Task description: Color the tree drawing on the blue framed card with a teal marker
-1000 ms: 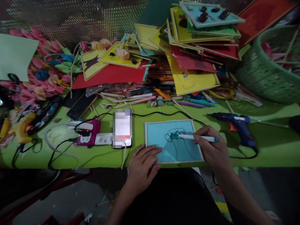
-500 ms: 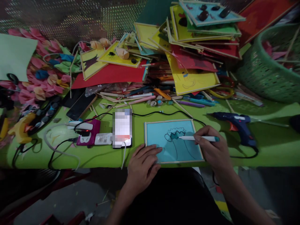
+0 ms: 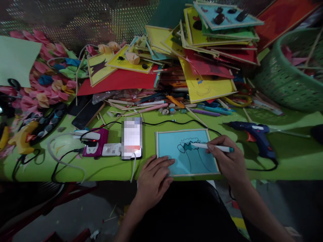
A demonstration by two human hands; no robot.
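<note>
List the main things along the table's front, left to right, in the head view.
Yellow tool, purple plug block, phone, left hand, blue framed card, right hand, blue glue gun.

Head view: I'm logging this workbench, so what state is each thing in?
Framed blue card: lying flat
Drawing: partly filled in teal
Marker: uncapped, tip at the drawing
Right hand: gripping the marker
Left hand: resting at the card's lower left corner
Phone: screen lit, partly pixelated
Magenta power adapter: red light on
Blue glue gun: lying down; cannot tell whether hot
Green basket: open-topped, holding pink scraps
</note>
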